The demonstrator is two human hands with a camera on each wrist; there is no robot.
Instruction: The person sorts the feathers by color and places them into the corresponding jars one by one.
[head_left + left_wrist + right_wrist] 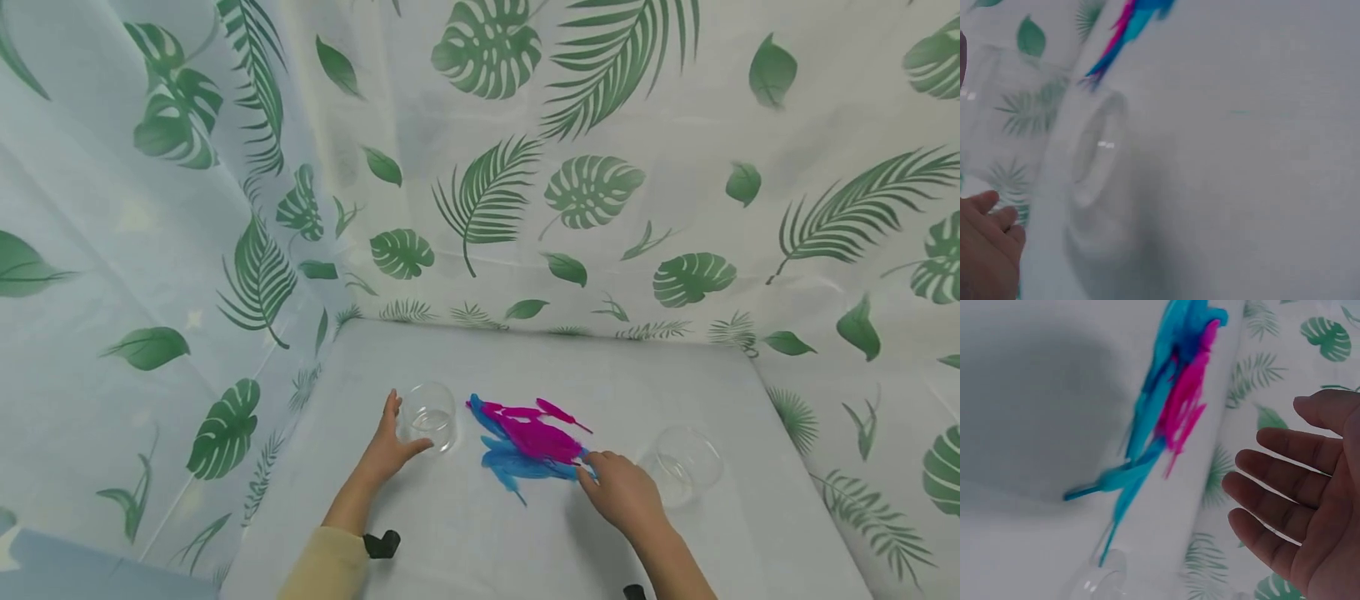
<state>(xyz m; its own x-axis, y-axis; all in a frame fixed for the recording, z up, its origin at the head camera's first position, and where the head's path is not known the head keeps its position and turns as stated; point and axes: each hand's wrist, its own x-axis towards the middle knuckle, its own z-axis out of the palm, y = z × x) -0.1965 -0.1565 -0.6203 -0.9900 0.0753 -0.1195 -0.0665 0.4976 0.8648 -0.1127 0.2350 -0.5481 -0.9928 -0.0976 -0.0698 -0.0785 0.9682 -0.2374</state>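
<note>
A clear glass cup [429, 417] stands on the left of the white surface. My left hand [392, 446] is at its near left side, fingers extended and thumb spread across its front; whether the skin touches the glass is hard to tell. The left wrist view shows those fingers [1004, 219] beside the transparent cup wall. Magenta feathers [543, 437] and blue feathers [521, 462] lie in a loose pile at the middle. At the pile's right end is my right hand [622, 492]; the right wrist view shows its fingers [1279, 487] apart and nothing in the palm.
A second clear cup [686, 467] stands right of the right hand, partly behind it. The white table [480, 542] meets a leaf-printed curtain [487, 183] at the back and sides. Dark wrist-camera pieces [382, 544] show by the forearms.
</note>
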